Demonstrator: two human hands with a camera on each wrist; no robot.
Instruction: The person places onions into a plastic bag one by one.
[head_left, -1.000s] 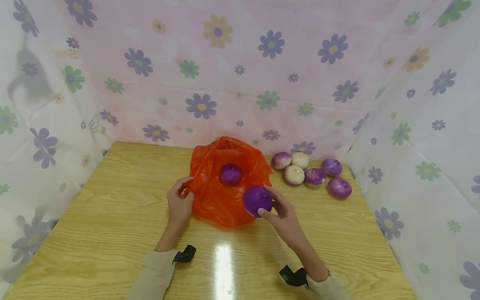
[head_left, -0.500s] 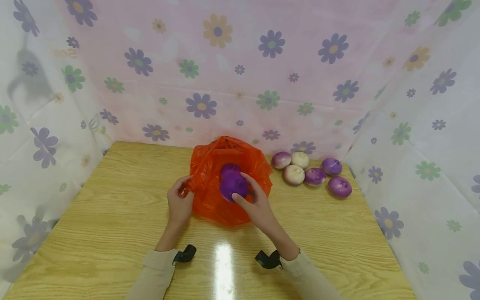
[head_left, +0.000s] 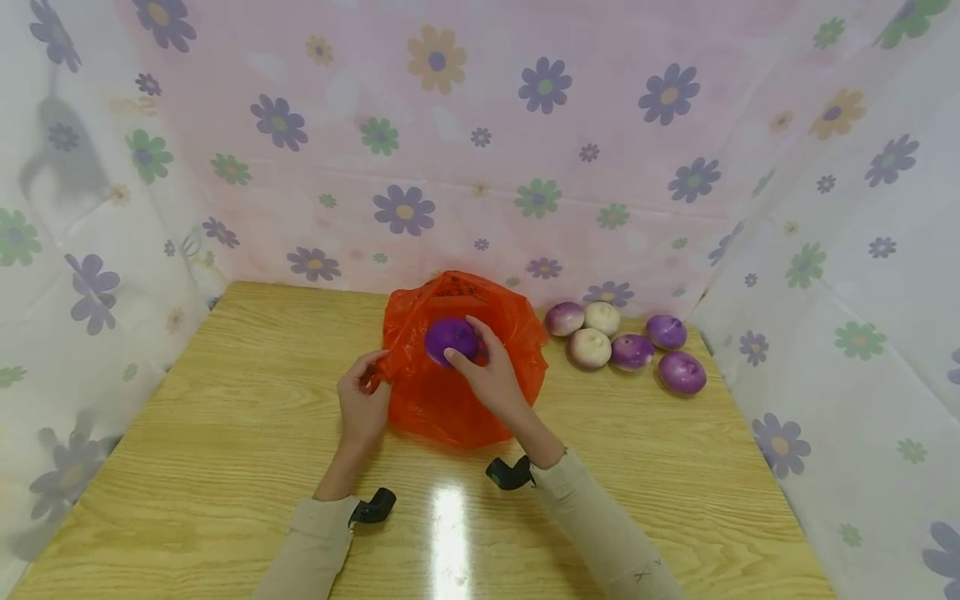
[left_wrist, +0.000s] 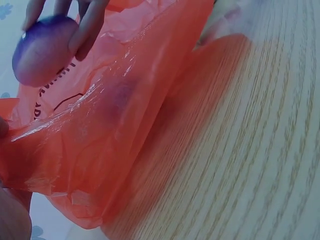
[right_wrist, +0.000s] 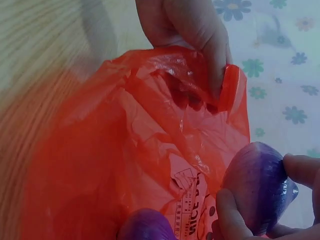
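An orange-red plastic bag stands on the wooden table with its mouth spread wide. My left hand pinches the bag's left rim between thumb and fingers. Over the mouth, my right hand grips a purple onion, thumb on the near side and fingers on the far side. The right wrist view gives this onion a pointed tip and paler flank. A second purple onion lies inside the bag; in the left wrist view it shows dimly through the plastic, and the held one hides it from the head camera.
Right of the bag, several onions lie grouped near the table's back edge, some purple, some cream. Flower-patterned cloth hangs behind the table and on both sides. Black wrist mounts stick out from both sleeves.
My right hand has carried the purple onion leftward and away from me, from the bag's near right rim to over its mouth. The left hand keeps its pinch on the rim.
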